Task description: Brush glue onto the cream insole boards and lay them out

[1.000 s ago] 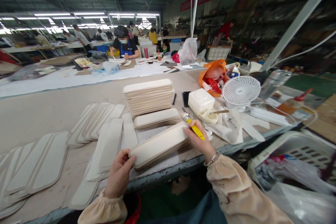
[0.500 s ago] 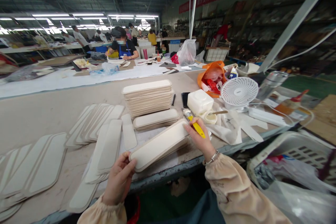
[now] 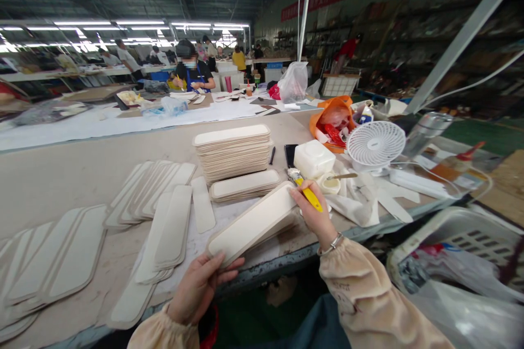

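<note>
We have the cream panel [image 3: 249,223] slanting over the near edge of the surface [image 3: 69,180], its right-hand end raised farther from us than its left-hand end. Our right hand [image 3: 313,204] pinches the raised end near its corner and carries the yellow-handled brush [image 3: 311,197] within the same grip, bristles pointing away from us. Our left hand [image 3: 200,283] is at the lower end, thumb on the corner and fingers stretched out past the panel's near side; we cannot tell whether that grip is pressed together on it. More panels [image 3: 286,222] lie beneath the raised end.

Behind our panel we see a low stack [image 3: 245,184], and behind that a tall stack [image 3: 232,155], toward the far edge of the surface. Fanned strips [image 3: 61,253] spread over the left part, reaching the near edge. To the right of the stacks stand a white container [image 3: 314,158] and an open cup [image 3: 331,184], with a phone [image 3: 290,154] partly hidden beside the container. Toward the right edge are a white fan [image 3: 375,144] and an orange bag [image 3: 321,120].
</note>
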{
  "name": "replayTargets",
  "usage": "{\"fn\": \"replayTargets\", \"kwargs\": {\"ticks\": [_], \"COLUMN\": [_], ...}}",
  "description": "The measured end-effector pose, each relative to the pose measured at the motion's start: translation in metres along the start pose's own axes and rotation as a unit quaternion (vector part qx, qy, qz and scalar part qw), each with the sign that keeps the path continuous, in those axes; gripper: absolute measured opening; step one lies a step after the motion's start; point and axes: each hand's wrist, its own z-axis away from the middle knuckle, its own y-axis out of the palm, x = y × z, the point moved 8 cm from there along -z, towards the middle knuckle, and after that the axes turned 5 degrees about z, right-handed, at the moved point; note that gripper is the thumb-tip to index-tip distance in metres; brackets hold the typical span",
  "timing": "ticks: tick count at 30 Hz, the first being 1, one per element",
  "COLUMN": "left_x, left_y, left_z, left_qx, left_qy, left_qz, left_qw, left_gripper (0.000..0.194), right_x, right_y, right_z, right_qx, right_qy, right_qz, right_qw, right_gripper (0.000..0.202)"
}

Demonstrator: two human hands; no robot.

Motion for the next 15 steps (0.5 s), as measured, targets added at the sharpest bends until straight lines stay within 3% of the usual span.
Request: {"fn": "replayTargets", "kwargs": {"ticks": [4, 15], "left_x": [0.000, 0.010], "left_y": [0.001, 0.002], "left_z": [-0.001, -0.004], "left_qx": [-0.011, -0.003], "left_qy": [0.014, 0.011], "left_qz": [0.017, 0.001], "left_qw": [1.000, 1.000], "left_gripper": [0.036, 0.036], "right_x": [0.000, -0.001], "right_y": [0.004, 0.001], "right_z": [0.002, 0.001], "right_qx": [0.016, -0.012], "right_qy": [-0.008, 0.015], "right_qz": [0.033, 0.063], "right_qw": [0.999, 0.998], "right_gripper": [0.032, 0.031]}}
